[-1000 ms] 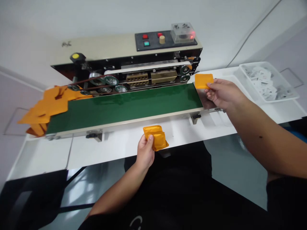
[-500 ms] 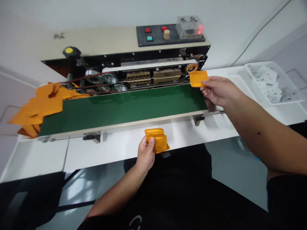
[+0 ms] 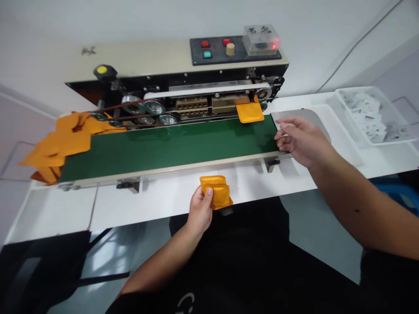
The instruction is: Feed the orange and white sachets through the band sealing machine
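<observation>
Pinching orange pouches (image 3: 221,198) in the left hand (image 3: 199,210), right hand (image 3: 299,139) empty, fingers parted; pouches look light, soft, slightly slick, best held by an edge.

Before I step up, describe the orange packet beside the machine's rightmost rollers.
Find the long green belt along the machine. Near its right end, beside the rightmost rollers, is one orange packet. Unlike the packets in the left hand and the orange pile at the belt's left end, it sits alone, unheld.

Left grip (image 3: 200,210) pinched, thumb (image 3: 208,196) uppermost; right forearm (image 3: 347,192) outstretched, right grip (image 3: 301,141) half-curled, blurred, probably slack.
</observation>
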`<state>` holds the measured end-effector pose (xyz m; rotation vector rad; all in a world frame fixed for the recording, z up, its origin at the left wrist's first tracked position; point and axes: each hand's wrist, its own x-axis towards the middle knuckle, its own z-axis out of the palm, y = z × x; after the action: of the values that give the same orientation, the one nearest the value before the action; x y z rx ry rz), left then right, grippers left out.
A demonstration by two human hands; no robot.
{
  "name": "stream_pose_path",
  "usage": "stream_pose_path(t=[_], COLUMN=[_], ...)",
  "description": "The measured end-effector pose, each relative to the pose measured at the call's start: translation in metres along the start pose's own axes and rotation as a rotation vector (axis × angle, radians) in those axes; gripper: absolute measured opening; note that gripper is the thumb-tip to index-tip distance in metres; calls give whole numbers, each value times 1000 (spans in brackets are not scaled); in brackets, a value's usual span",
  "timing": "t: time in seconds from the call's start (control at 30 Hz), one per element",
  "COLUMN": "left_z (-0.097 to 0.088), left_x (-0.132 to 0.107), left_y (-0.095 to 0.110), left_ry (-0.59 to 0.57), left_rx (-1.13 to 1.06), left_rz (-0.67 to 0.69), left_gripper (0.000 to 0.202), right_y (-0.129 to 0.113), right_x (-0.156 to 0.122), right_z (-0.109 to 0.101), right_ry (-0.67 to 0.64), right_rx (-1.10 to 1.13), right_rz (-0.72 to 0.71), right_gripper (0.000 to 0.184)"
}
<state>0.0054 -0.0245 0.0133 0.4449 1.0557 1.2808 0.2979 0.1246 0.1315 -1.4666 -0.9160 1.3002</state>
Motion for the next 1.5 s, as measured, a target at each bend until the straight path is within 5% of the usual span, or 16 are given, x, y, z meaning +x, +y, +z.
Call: stream_pose_path(t=[0.27,0.5,0.77,1.13,1.5], left_z=[12,28,34,35,43], left_x=[-5,-13,-22,-28,-28], left_y=[-6,-16,-19,-18,-12], left_ry=[-35,-99,-151,-53,-106], left_rx=[-28,-17,48,23,-78], left_rz=[-14,-13,-15,79,53], left_gripper=[49,47,48,47,45], right_y=[76,128,139,156,155], right_x=[-101,-133,-136,-153,-150], right_z=[10,36,46,65,65], right_ry=[-197,-309,-247,-179,-129], right_rx=[-68,-183,-175,-329,-41], right_rz=[-123,-177,-290,-210,-156], right_gripper=[25,33,19,34,28])
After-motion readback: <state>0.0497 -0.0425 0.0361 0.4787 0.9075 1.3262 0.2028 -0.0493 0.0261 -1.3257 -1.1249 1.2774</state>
